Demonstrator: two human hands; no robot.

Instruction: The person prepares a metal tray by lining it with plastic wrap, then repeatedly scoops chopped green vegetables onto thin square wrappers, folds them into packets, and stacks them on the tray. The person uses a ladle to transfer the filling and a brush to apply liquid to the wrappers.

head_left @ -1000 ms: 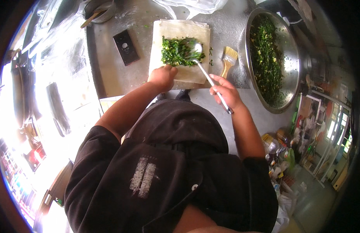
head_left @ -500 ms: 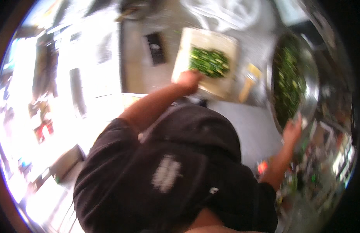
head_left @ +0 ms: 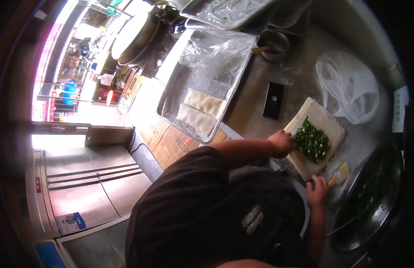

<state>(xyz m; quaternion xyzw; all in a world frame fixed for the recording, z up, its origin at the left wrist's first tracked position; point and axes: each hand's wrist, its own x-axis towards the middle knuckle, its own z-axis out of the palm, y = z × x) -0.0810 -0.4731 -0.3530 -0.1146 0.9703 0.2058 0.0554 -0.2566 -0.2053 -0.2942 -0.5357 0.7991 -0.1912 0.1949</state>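
Observation:
A stack of pale square dough sheets lies on the metal worktop, with a heap of chopped greens and small yellow bits on its top. At the stack's left edge is my left hand, its fingers curled closed beside the greens; what they hold, if anything, is hidden. My right hand is at the stack's near corner, fingers bent and somewhat apart, holding nothing that I can see. Just right of it lies a brush with a wooden handle. Farther right, a large metal bowl contains more chopped greens.
To the left, a plastic-lined tray holds two flat folded dough pieces. Beyond the stack are a black rectangular object, a white plastic bag and a metal pot with a wooden handle across its rim. Steel cabinet doors stand far left.
My right hand has left the bowl's rim and come to the dough stack's near corner. My left hand stays by the greens. The view has turned left, bringing the tray into clear sight.

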